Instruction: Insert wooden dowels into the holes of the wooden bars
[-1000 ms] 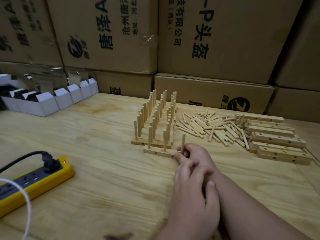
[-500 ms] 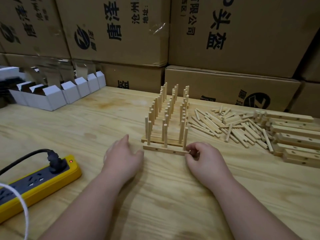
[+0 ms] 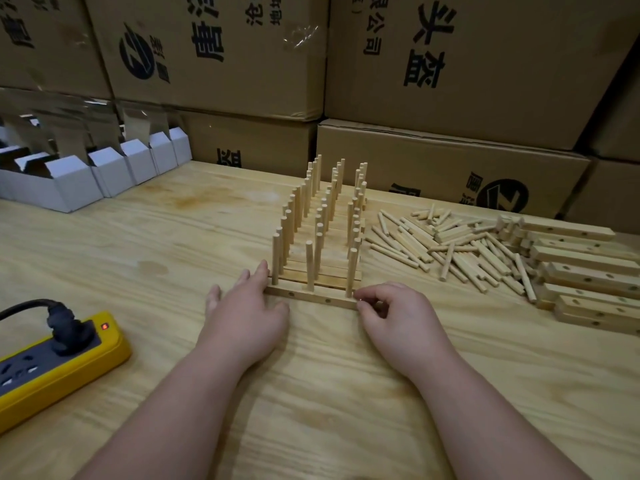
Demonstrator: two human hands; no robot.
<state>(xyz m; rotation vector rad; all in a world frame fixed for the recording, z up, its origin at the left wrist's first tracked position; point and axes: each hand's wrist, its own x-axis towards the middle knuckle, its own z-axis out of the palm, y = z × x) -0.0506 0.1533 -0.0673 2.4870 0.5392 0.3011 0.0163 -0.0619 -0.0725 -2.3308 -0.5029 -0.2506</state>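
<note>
A wooden bar (image 3: 311, 296) lies across the table just in front of me, with three dowels (image 3: 309, 265) standing upright in it. My left hand (image 3: 246, 317) rests at its left end, fingers stretched out past the end and thumb against the front face. My right hand (image 3: 391, 313) has curled fingers that pinch the bar's right end, beside the rightmost dowel. Behind this bar stands a row of finished bars (image 3: 325, 216) full of upright dowels. To the right lie a pile of loose dowels (image 3: 450, 247) and a stack of bare bars (image 3: 588, 271).
A yellow power strip (image 3: 52, 362) with a black plug sits at the left front. White open cartons (image 3: 86, 174) line the back left. Large cardboard boxes (image 3: 450, 161) wall off the far edge of the wooden table (image 3: 346, 393).
My left hand, which lay over the right hand a second ago, has swung left and reached forward to the bar's left end. The right hand stays at the right end.
</note>
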